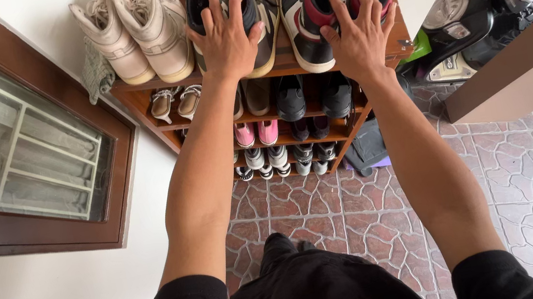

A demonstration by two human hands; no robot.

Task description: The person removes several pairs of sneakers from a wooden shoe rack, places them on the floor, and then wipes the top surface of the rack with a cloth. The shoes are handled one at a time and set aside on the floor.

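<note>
Head view looked straight down on a wooden shoe rack (140,95) set against a white wall. Left hand (226,39) lay flat, fingers spread wide, on the black and tan sneakers (260,6) at the middle of the rack's top shelf; it gripped nothing. Right hand (360,36) lay likewise splayed on the black, white and maroon sneakers (304,10) at the right end of the same shelf, palm over the heel edge, nothing closed in it. Both forearms were extended toward the rack, black sleeves at the bottom of view. Cream high-top sneakers (135,31) stood at the left end of the top shelf, just beside the left hand's pair. On the shelf below: small tan sandals (175,102) at left, black shoes (311,95) at right. Pink shoes (256,133) sat on the third shelf. Lowest shelf held black and white pairs, too small to tell apart. Left of the rack, a brown-framed window (15,155); right of it, a parked scooter (482,12); in front, reddish paving tiles (334,210)
</note>
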